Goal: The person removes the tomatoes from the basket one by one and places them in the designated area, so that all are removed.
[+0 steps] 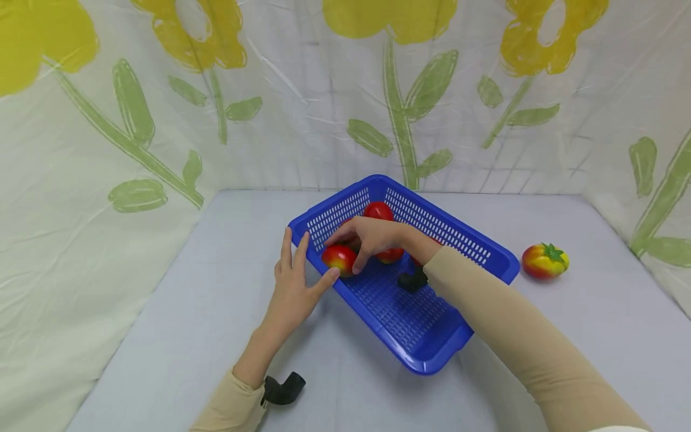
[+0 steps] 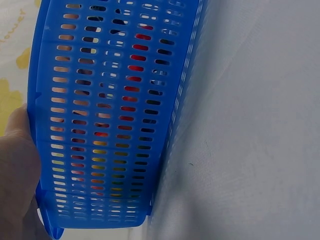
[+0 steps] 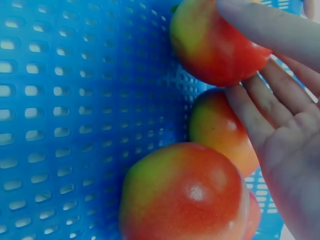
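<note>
A blue plastic basket with slotted walls stands at an angle on the table, holding several round red-and-yellow fruits. Inside its left end my right hand grips one fruit between thumb and fingers. The right wrist view shows that fruit against the fingers, with other fruits beside and below it. My left hand touches the basket's left corner with fingers spread and fairly straight, its thumb at the rim. In the left wrist view the slotted wall hides most of the contents.
Outside the basket, to the right, another red-and-yellow fruit with a green leafy top lies on the table. A curtain with painted yellow flowers hangs behind. Black wrist-worn pieces show near both wrists.
</note>
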